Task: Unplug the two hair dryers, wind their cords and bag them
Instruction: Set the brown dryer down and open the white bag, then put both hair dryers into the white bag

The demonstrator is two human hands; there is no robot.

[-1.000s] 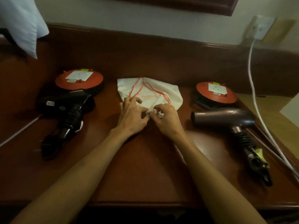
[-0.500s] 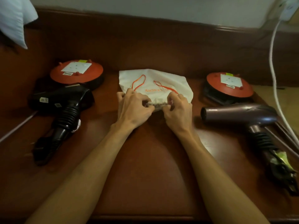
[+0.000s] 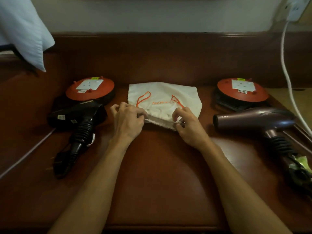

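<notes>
A white drawstring bag [image 3: 164, 93] with orange cords and orange lettering lies flat at the middle of the brown table [image 3: 160, 174]. My left hand [image 3: 128, 120] pinches the left end of its gathered mouth. My right hand [image 3: 187, 125] pinches the right end, and the mouth is stretched between them. A black hair dryer [image 3: 77, 119] lies on the left with its cord wound around the handle. A dark purple hair dryer [image 3: 256, 120] lies on the right, cord wrapped on its handle too.
Two red round cable reels stand at the back, the left reel [image 3: 90, 89] and the right reel [image 3: 242, 89]. A white cable [image 3: 287, 68] hangs from a wall socket [image 3: 295, 9] at the top right. A pale cloth [image 3: 23, 31] hangs at the top left.
My hands have moved apart along the bag's mouth, spreading it wider. The view has shifted slightly, so the wall socket shows again.
</notes>
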